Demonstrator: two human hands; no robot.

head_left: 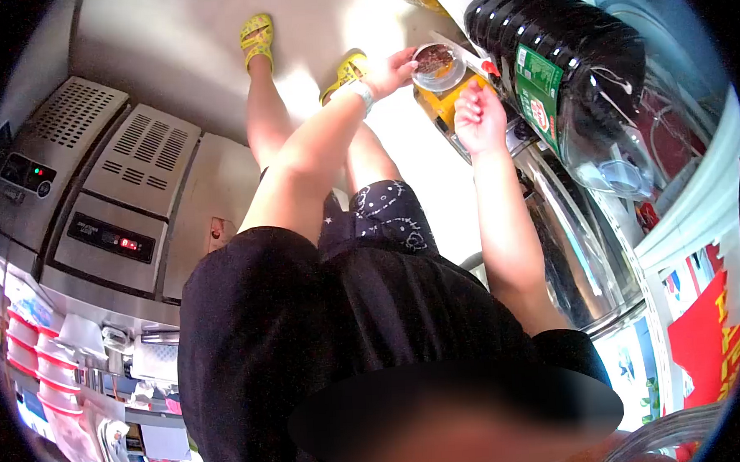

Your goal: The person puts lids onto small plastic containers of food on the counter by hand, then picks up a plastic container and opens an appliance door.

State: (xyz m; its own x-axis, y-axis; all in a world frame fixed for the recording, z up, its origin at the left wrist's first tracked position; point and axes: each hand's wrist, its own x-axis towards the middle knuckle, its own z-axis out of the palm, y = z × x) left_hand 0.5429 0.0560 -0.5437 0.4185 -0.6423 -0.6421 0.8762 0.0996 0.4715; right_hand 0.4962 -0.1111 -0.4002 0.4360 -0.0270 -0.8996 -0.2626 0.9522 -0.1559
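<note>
My left hand (388, 73), with a pale band at the wrist, grips the near side of a round clear bowl (439, 67). Dark reddish-brown bits and a small orange patch show inside it. My right hand (480, 118) hovers just below and to the right of the bowl, apart from it. Its fingers are curled in, and no object shows between them. Beneath the bowl is something yellow-orange (447, 101), partly covered. A red-tipped thing (489, 68) lies close above my right hand; its kind is unclear.
A big dark ribbed bottle (561, 37) with a green label stands at the right, above a shiny metal cylinder (566, 229). Steel cabinets (126, 202) with vents and displays line the left. Stacked red-lidded tubs (55, 373) are at the lower left. Yellow clogs (257, 40) are on the floor.
</note>
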